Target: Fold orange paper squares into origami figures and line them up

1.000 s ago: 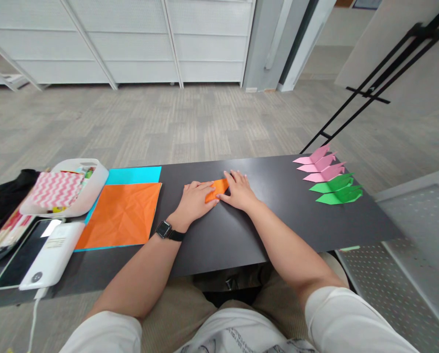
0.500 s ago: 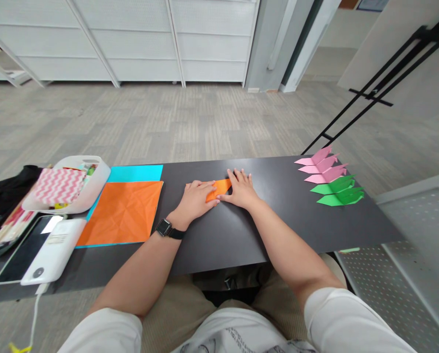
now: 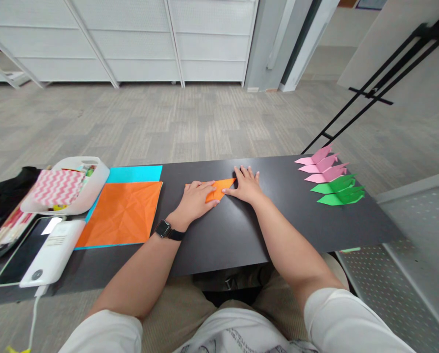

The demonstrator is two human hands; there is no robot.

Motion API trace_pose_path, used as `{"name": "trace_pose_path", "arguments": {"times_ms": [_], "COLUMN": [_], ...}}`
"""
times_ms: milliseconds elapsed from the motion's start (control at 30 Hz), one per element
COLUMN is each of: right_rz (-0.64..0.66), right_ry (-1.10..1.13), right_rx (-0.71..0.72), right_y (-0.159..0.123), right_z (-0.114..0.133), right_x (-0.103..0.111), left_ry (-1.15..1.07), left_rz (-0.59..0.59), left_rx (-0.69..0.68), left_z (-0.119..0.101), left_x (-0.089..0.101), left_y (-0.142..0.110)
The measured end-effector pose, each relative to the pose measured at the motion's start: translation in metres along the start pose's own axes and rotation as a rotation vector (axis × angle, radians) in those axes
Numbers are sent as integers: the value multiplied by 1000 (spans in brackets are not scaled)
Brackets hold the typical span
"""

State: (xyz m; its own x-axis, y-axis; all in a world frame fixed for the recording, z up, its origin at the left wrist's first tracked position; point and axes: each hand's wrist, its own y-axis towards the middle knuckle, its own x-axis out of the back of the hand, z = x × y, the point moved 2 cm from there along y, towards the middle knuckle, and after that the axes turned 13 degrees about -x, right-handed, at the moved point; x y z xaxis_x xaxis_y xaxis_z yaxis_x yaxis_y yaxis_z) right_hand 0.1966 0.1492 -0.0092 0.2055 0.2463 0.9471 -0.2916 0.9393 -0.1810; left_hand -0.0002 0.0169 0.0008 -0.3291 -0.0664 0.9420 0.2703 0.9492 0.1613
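A folded piece of orange origami paper point(image 3: 222, 187) lies on the dark table, narrowing to a point on the right. My left hand point(image 3: 197, 198) rests flat across its left part and hides much of it; the fingers are stretched out. My right hand point(image 3: 246, 185) is at the paper's right end with fingers spread, its thumb touching the paper near the tip. Left of my hands lies a stack of orange paper point(image 3: 131, 211) on top of cyan paper point(image 3: 136, 173).
Pink folded birds point(image 3: 327, 175) and green folded birds point(image 3: 340, 196) stand in a row at the table's right. On the left are a white basket point(image 3: 96, 189) with a pink zigzag-patterned item, a white power bank point(image 3: 53, 250) with a cable, and a dark-screened tablet point(image 3: 20, 252).
My right hand has slid slightly to the right along the orange paper, uncovering more of its pointed right end. My left hand has stayed in place on the paper.
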Motion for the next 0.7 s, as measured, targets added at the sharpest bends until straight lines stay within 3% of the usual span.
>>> {"name": "trace_pose_path", "arguments": {"times_ms": [333, 700], "right_rz": [-81, -216], "right_ry": [80, 211], "right_rx": [-106, -157], "right_y": [19, 27], "right_z": [-20, -23], "right_x": [1, -9], "left_ry": [-9, -41], "left_rz": [20, 10], "left_rx": [25, 23], "left_z": [-4, -4], "left_x": [5, 5], "left_y": [0, -1]}}
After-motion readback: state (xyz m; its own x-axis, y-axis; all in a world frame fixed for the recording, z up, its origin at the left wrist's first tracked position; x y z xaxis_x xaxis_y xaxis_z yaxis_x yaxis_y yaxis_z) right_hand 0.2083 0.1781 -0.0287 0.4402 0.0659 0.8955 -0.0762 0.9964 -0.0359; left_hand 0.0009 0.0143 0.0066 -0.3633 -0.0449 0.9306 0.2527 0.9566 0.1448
